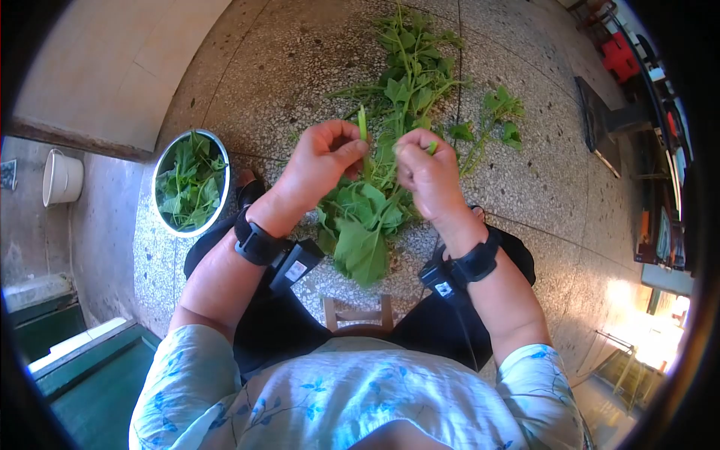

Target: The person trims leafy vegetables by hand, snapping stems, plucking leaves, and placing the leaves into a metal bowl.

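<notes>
Between thumb and fingers my left hand (324,159) pinches an upright light-green stem (363,124). Close beside it on the right, my right hand (429,169) is closed, with a small bit of green stem (432,148) showing between its fingers. Below and between both hands lie broad green leaves (364,244). A long heap of leafy vines (412,67) stretches away from me across the speckled floor (292,75). One smaller leafy sprig (501,120) lies to the right of the heap. The lower ends of the held stems are partly hidden by my fingers.
At the left, a round metal-rimmed basin (155,196) holds green leaves. A white bucket (63,178) is farther left. Part of a wooden stool (358,315) shows between my legs. At the right are a dark flat base (596,127) and a red object (619,58).
</notes>
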`<state>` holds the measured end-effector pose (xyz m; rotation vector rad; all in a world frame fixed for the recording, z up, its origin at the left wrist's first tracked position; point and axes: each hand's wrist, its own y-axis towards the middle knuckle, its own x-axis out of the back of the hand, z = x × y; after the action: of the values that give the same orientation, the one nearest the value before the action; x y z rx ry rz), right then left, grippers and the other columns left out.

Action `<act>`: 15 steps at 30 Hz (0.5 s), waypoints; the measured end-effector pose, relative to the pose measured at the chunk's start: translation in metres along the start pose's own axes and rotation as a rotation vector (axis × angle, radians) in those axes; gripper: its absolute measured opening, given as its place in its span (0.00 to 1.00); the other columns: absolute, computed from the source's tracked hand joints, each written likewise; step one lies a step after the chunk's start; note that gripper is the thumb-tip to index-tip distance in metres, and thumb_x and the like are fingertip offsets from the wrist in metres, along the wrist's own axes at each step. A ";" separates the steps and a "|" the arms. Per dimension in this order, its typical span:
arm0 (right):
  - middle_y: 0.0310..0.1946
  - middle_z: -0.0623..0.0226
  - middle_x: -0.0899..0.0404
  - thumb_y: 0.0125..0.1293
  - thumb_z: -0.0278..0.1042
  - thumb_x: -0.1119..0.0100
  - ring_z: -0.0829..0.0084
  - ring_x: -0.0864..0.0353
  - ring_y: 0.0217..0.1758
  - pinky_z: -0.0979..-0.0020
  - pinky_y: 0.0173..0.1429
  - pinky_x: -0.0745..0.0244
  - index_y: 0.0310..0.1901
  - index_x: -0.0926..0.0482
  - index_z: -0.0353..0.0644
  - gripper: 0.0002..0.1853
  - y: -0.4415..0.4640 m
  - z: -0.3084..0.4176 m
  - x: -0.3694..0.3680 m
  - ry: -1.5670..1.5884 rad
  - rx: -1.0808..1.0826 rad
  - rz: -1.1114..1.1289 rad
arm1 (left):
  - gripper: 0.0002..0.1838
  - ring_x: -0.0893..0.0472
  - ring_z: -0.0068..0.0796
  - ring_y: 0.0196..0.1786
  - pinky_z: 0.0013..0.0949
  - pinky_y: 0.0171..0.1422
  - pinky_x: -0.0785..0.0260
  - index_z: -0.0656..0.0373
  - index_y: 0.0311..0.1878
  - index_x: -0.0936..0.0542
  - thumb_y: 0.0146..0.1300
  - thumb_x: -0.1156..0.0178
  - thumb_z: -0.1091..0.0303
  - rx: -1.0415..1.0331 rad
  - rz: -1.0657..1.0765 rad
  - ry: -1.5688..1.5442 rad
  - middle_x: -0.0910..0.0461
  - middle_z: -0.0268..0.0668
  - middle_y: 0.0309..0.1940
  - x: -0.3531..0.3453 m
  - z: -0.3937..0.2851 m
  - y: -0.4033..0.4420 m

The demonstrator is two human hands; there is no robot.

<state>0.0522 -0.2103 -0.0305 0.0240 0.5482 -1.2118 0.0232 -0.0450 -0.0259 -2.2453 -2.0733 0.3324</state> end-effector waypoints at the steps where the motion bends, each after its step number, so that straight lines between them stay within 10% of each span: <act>1: 0.14 0.81 0.39 0.54 0.24 0.50 0.90 0.45 0.14 0.84 0.16 0.53 0.23 0.30 0.42 0.04 0.000 0.002 0.001 -0.005 0.048 -0.034 | 0.04 0.30 0.16 0.24 0.19 0.28 0.37 0.63 0.35 0.28 0.58 0.47 0.73 -0.010 -0.004 -0.020 0.28 0.29 0.23 0.003 0.000 0.000; 7: 0.15 0.81 0.37 0.53 0.25 0.50 0.89 0.44 0.16 0.82 0.18 0.50 0.25 0.27 0.41 0.02 -0.002 0.006 0.006 -0.227 0.027 0.011 | 0.04 0.28 0.20 0.26 0.23 0.30 0.36 0.62 0.36 0.27 0.57 0.48 0.75 -0.171 -0.082 0.292 0.26 0.32 0.25 0.015 0.006 0.003; 9: 0.17 0.78 0.34 0.54 0.30 0.47 0.88 0.41 0.20 0.80 0.23 0.45 0.26 0.25 0.39 0.05 -0.004 0.008 0.004 -0.360 -0.062 0.098 | 0.05 0.26 0.32 0.29 0.30 0.32 0.34 0.61 0.34 0.26 0.52 0.46 0.78 -0.623 -0.216 0.815 0.26 0.37 0.26 0.010 0.005 0.003; 15: 0.20 0.77 0.30 0.55 0.33 0.44 0.87 0.36 0.24 0.80 0.27 0.40 0.29 0.24 0.36 0.08 -0.002 0.003 -0.001 -0.460 0.169 0.069 | 0.09 0.28 0.41 0.35 0.39 0.35 0.34 0.58 0.34 0.25 0.47 0.46 0.78 -0.686 -0.178 1.031 0.27 0.39 0.28 0.001 -0.001 -0.003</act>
<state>0.0514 -0.2107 -0.0273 -0.0908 0.0421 -1.1465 0.0206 -0.0433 -0.0244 -1.7416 -1.8206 -1.4086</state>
